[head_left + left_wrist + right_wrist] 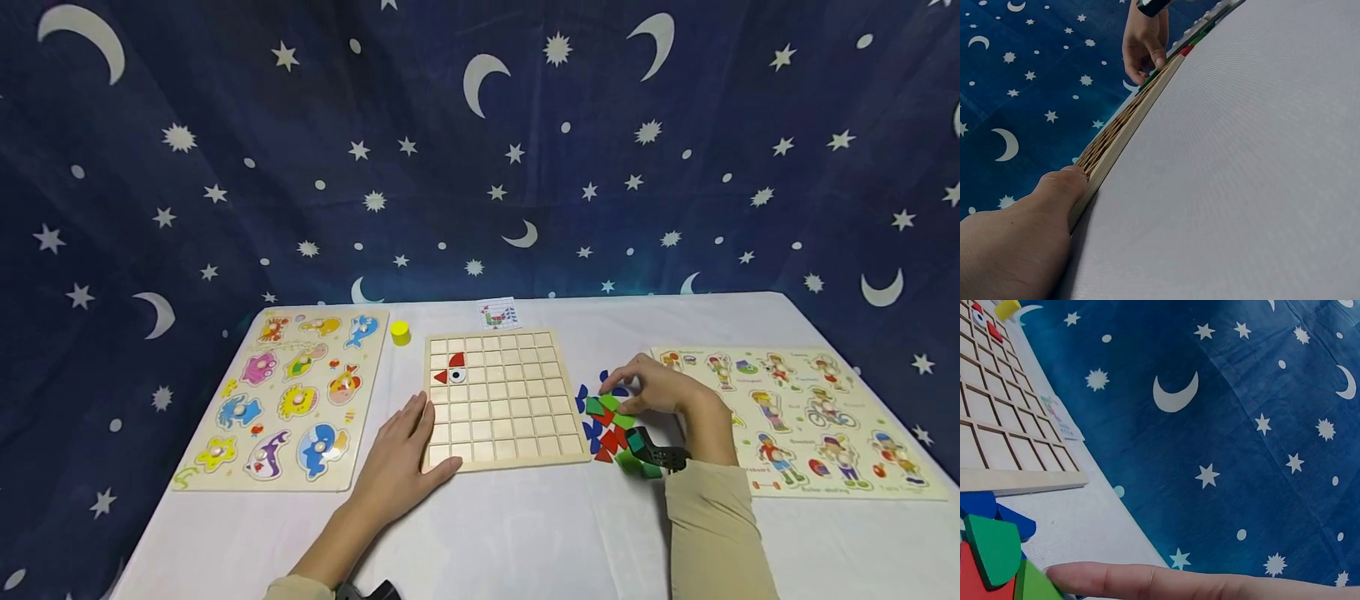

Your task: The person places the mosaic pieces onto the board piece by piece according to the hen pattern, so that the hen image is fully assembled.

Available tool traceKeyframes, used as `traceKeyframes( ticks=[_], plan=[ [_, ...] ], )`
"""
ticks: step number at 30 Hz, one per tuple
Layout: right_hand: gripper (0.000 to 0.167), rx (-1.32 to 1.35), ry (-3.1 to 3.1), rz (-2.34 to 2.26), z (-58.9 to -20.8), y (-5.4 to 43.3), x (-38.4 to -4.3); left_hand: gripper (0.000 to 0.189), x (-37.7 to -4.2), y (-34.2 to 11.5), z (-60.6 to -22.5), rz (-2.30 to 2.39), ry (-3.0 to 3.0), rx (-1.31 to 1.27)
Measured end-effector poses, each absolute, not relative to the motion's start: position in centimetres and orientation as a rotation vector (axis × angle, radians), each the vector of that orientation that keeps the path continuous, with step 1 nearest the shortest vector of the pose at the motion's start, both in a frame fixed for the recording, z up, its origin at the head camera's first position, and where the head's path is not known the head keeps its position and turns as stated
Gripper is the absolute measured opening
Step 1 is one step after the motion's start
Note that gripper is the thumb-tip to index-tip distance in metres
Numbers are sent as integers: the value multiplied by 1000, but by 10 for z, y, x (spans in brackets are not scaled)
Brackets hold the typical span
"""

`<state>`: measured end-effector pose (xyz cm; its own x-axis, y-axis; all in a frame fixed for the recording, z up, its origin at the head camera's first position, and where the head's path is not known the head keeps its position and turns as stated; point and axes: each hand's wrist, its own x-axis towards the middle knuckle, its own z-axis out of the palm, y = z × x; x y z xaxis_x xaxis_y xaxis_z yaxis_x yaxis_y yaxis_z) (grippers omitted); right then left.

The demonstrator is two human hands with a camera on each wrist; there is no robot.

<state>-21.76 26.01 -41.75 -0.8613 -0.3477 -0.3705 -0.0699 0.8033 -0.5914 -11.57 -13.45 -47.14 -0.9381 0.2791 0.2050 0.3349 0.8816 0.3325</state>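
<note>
A wooden grid board [498, 463] lies in the middle of the table. In its upper left cells sit a red quarter-round piece [457, 360], a red triangle [441, 377] and a white piece with an eye [457, 376]. My left hand [401, 450] rests at the board's lower left corner, its thumb [1063, 187] against the edge. To the right of the board, my right hand [660, 387] reaches down over a pile of coloured pieces [607, 440]. Its straight index finger [1147, 581] touches or nearly touches a light green piece [1032, 584]. A dark green piece [994, 547] lies beside it.
A sea-animal knob puzzle [281, 400] lies at the left, a sports-figure puzzle board [810, 425] at the right. Behind the grid board are a yellow cylinder [401, 333] and a small picture card [498, 314]. A star-patterned curtain [480, 167] hangs behind the table.
</note>
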Motion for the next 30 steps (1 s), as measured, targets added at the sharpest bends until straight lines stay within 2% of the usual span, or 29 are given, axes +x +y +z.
traceKeyframes(
  ticks=[15, 23, 30],
  plan=[
    [29, -292, 2468, -774, -413, 261, -224, 89, -115, -129, -473, -566, -2877, -481],
    [18, -338, 2396, -929, -412, 260, -222, 89, -115, -131, -471, -539, -2924, -464],
    [13, -356, 2522, -906, -411, 241, -229, 88, -115, -135, -469, -544, -2933, -459]
  ],
)
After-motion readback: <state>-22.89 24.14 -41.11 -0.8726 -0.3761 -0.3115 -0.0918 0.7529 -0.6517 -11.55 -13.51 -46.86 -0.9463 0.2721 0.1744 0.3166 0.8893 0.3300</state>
